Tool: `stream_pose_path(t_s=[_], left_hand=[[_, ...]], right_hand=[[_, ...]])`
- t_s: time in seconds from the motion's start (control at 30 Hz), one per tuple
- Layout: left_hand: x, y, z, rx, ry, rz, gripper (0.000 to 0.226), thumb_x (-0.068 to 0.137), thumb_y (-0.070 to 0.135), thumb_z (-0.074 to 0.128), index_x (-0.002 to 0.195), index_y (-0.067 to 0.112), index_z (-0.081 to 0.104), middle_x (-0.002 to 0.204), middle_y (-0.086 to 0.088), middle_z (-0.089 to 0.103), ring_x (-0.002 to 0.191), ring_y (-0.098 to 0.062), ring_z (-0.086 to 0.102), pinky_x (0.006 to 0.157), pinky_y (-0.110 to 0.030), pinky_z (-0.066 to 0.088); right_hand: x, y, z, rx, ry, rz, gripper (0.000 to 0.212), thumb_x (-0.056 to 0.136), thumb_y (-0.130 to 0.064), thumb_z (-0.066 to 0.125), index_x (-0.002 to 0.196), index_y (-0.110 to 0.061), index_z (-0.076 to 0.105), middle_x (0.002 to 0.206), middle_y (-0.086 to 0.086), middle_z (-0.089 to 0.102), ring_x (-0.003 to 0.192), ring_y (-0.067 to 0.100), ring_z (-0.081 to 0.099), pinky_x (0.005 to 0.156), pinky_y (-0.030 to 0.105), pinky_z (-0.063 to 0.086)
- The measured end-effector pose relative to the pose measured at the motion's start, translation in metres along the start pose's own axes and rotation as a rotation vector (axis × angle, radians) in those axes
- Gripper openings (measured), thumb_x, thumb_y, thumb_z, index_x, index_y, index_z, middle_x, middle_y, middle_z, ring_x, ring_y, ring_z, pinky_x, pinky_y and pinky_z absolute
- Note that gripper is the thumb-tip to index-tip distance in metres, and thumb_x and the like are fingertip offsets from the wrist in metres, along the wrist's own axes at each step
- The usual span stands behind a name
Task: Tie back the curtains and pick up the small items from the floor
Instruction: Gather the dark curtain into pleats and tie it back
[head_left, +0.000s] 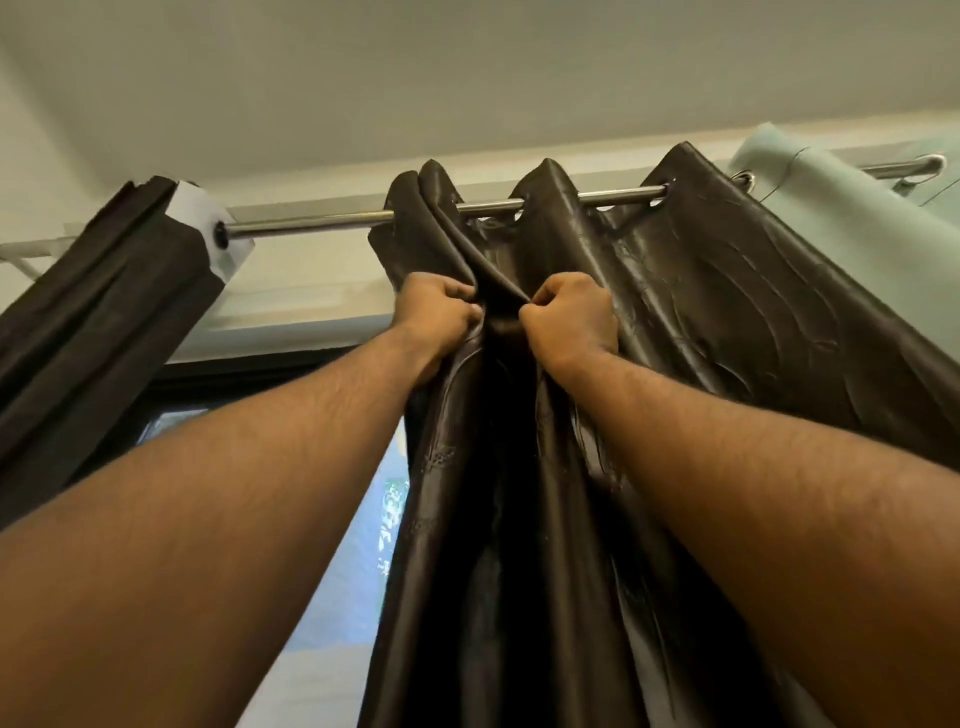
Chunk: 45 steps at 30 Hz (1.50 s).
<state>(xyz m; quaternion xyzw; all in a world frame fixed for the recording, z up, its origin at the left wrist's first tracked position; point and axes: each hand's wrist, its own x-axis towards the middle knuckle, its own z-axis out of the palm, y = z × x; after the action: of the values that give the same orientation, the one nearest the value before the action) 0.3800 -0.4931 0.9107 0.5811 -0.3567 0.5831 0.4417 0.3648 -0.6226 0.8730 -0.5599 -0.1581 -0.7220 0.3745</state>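
A shiny dark brown curtain (701, 291) hangs by eyelets from a metal rod (311, 222) near the ceiling. Both my arms reach up to it. My left hand (434, 314) grips a fold of the curtain just below the rod. My right hand (571, 317) pinches the neighbouring fold a hand's width to the right. A short pleat of fabric runs between the two fists. The floor and any small items on it are out of view.
A second dark curtain (104, 296) hangs bunched at the left by a white rod bracket (208, 218). A pale green curtain (852, 208) hangs on the rod at the far right. Window glass (358, 545) shows between the dark curtains.
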Motion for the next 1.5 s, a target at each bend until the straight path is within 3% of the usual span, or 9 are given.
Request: stream_pose_path(t_s=[0.13,0.3,0.5,0.63,0.83,1.07,1.27,1.4,1.5], left_hand=[[-0.006,0.038,0.071,-0.11,-0.101,0.017,0.032,0.079,0.001,0.074,0.11,0.006,0.071,0.105,-0.008,0.073,0.098,-0.018,0.068,0.094,-0.034,0.054],[-0.008,0.062,0.123,-0.169,0.072,-0.077,0.017,0.078,0.034,0.074,0.074,0.017,0.074,0.076,-0.003,0.072,0.075,-0.022,0.07,0.076,-0.04,0.06],[-0.007,0.06,0.117,0.013,0.188,-0.09,0.034,0.074,0.041,0.079,0.099,0.019,0.073,0.096,0.0,0.072,0.088,-0.019,0.068,0.084,-0.039,0.058],[-0.01,0.054,0.104,0.197,0.203,0.053,0.062,0.078,0.026,0.077,0.134,0.021,0.05,0.126,-0.004,0.061,0.111,-0.024,0.061,0.094,-0.042,0.053],[-0.01,0.042,0.065,0.573,0.204,0.298,0.025,0.086,0.009,0.055,0.109,0.017,0.048,0.097,-0.008,0.057,0.083,-0.027,0.055,0.069,-0.035,0.039],[0.002,0.024,0.018,0.694,0.039,0.212,0.04,0.081,0.05,0.069,0.102,0.018,0.058,0.093,0.0,0.058,0.084,-0.02,0.056,0.07,-0.033,0.043],[0.007,0.011,0.003,0.324,0.016,0.138,0.011,0.083,0.012,0.066,0.093,0.008,0.063,0.086,-0.012,0.066,0.068,-0.027,0.07,0.056,-0.04,0.062],[0.018,0.011,-0.022,0.287,0.166,0.14,0.015,0.086,0.019,0.061,0.095,0.01,0.069,0.08,-0.004,0.062,0.073,-0.021,0.062,0.056,-0.026,0.044],[0.023,0.011,-0.043,0.291,0.235,0.15,0.022,0.09,0.026,0.056,0.101,0.011,0.067,0.093,-0.007,0.063,0.089,-0.025,0.06,0.069,-0.028,0.039]], right_hand=[[0.025,0.028,-0.045,-0.031,0.026,-0.03,0.004,0.08,-0.022,0.062,0.081,-0.024,0.065,0.1,0.007,0.068,0.098,0.027,0.063,0.077,0.029,0.046],[0.04,0.059,-0.077,-0.01,-0.101,-0.138,0.003,0.08,-0.021,0.063,0.077,-0.022,0.065,0.088,0.005,0.068,0.091,0.023,0.064,0.08,0.034,0.052],[0.046,0.073,-0.086,0.118,-0.099,-0.208,0.035,0.086,-0.045,0.059,0.067,-0.016,0.066,0.063,-0.003,0.062,0.068,0.014,0.06,0.072,0.04,0.053],[0.046,0.071,-0.073,0.045,-0.086,-0.165,0.036,0.079,-0.057,0.064,0.089,-0.022,0.064,0.086,-0.006,0.065,0.084,0.013,0.061,0.072,0.032,0.051],[0.048,0.058,-0.034,-0.025,-0.076,-0.006,0.055,0.075,-0.056,0.064,0.116,-0.022,0.056,0.118,0.003,0.058,0.109,0.025,0.056,0.091,0.047,0.049],[0.054,0.056,-0.022,0.131,-0.117,0.113,0.036,0.085,-0.015,0.058,0.121,-0.017,0.06,0.119,0.008,0.063,0.112,0.028,0.058,0.095,0.036,0.047],[0.052,0.038,0.007,0.24,-0.016,0.104,0.036,0.095,-0.015,0.044,0.125,-0.022,0.063,0.125,0.004,0.063,0.117,0.023,0.057,0.101,0.027,0.043],[0.042,-0.024,0.042,0.537,-0.246,-0.029,0.031,0.095,0.001,0.044,0.116,-0.004,0.066,0.086,0.004,0.064,0.064,0.004,0.062,0.063,0.011,0.052],[0.037,-0.071,0.063,0.541,-0.409,-0.069,0.027,0.095,0.0,0.044,0.109,0.005,0.066,0.088,0.014,0.064,0.08,0.021,0.062,0.084,0.032,0.054]])
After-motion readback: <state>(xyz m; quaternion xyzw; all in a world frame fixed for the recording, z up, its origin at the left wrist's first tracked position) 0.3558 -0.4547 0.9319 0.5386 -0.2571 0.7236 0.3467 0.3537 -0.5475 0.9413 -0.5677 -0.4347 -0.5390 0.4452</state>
